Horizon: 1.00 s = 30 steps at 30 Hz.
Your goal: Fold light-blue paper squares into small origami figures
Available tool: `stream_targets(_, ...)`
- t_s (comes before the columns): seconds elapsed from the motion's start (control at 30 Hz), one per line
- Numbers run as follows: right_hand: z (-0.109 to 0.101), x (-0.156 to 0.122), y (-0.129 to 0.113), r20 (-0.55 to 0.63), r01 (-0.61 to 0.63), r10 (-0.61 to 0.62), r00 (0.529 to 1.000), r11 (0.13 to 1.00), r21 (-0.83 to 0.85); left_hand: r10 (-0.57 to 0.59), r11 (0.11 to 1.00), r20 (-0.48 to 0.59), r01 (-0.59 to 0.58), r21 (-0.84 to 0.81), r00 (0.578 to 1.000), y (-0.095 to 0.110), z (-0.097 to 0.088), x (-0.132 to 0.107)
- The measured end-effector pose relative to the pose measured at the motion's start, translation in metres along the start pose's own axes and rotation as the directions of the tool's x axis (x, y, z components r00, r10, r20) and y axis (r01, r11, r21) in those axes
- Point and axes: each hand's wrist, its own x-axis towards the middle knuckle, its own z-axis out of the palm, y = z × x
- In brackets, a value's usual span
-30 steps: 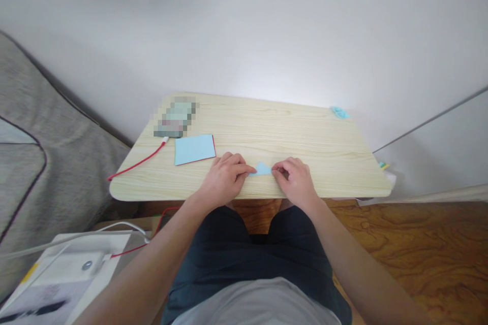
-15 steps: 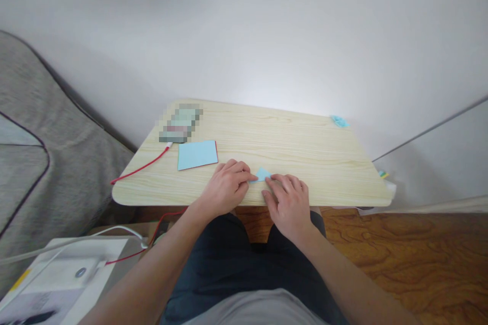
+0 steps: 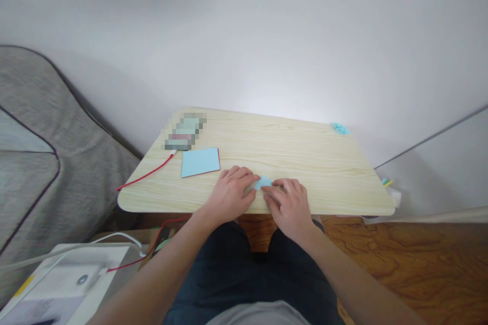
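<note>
A small folded piece of light blue paper [image 3: 263,182] lies near the front edge of a pale wooden table [image 3: 290,157]. My left hand [image 3: 231,194] rests on the table with curled fingers pinching the paper's left side. My right hand [image 3: 290,205] lies against it from the right, its fingertips pressing down on the paper. Most of the paper is hidden under the fingers of both hands.
A pad of light blue sheets with a red edge [image 3: 200,161] lies left of my hands. Behind it sits a blurred device [image 3: 185,133] with a red cable [image 3: 147,175] running off the table's left edge. A small blue paper object [image 3: 339,128] sits at the far right corner.
My right hand has slid left, closing the gap between the hands and covering more of the blue paper. The camera view has shifted slightly.
</note>
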Motion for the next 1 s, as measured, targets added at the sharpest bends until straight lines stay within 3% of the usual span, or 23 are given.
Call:
stream_targets(0.13,0.004,0.016,0.013,-0.004,0.004,-0.004,1.0,0.998,0.055,0.017,0.999,-0.003,-0.017,0.041,1.0,0.003,0.001,0.004)
stream_targets(0.4,0.015,0.039,0.035,-0.025,0.195,-0.194,0.981,0.979,0.061,0.024,1.0,-0.01,-0.024,0.011,1.0,-0.004,0.003,0.011)
stream_targets(0.5,0.014,0.049,0.036,-0.061,0.19,-0.184,0.981,0.974,0.122,-0.01,0.999,-0.053,0.008,-0.049,0.999,-0.007,0.005,0.02)
stream_targets(0.6,0.01,0.064,0.033,-0.104,0.138,-0.111,0.988,0.945,0.297,-0.066,0.982,-0.146,0.038,-0.183,0.987,-0.014,0.006,0.039)
stream_targets(0.7,0.008,0.087,0.031,-0.065,-0.006,0.052,0.997,0.826,0.564,-0.179,0.918,-0.192,0.094,-0.384,0.965,-0.024,0.005,0.064)
stream_targets(0.83,0.013,0.121,0.034,0.07,-0.205,0.26,0.963,0.538,0.818,-0.316,0.726,-0.094,0.176,-0.665,0.944,-0.036,0.004,0.094)
stream_targets(1.0,0.023,0.146,0.038,0.187,-0.273,0.296,0.937,0.281,0.92,-0.384,0.584,-0.092,0.165,-0.795,0.919,-0.044,0.004,0.102)
